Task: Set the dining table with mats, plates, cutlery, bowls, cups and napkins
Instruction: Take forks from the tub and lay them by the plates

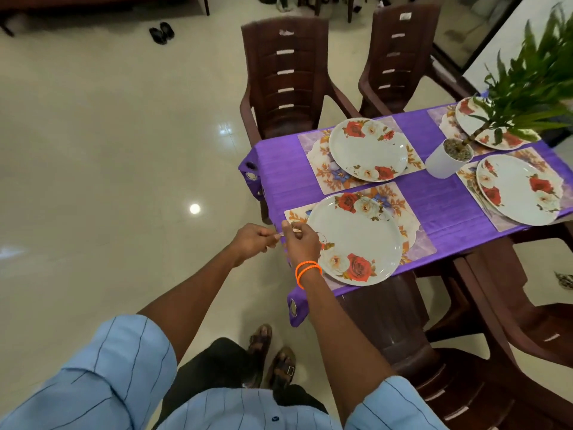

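**Beside the near plate: both hands on a small thin item, cutlery stage**

Left of the near plate point(356, 240), at the table's corner, the left hand point(252, 242) has curled fingers pinching something thin and pale. Too small to identify; could be cutlery. The right hand point(300, 243), orange bands on the wrist, sits just beside it at the plate's left rim, fingers also curled onto the same item. Neither hand is spread.

The near plate rests on a floral mat point(400, 212) over the purple tablecloth point(440, 206). Behind it, a second plate point(369, 148) on its own mat. Right of that, a white potted plant point(446, 161). Further right, two more plates, one near point(521, 190), one far point(474, 119) and partly behind leaves. What looks like cutlery lies left of the near-right plate; hard to confirm.

Judgement: mats and plates done, four settings. No bowls, cups or napkins visible.

Handling, as a guess: plates look like melamine or glazed ware; stiff, smooth, slippery at the rim, so grip under the edge with thumb on top. Mats are thin and flexible; slide them flat. A thin utensil would be light and rigid; hold it mid-handle.

Labels: pale stickers on the two chair backs point(285, 79) beyond the table, not legible. No other writing readable.
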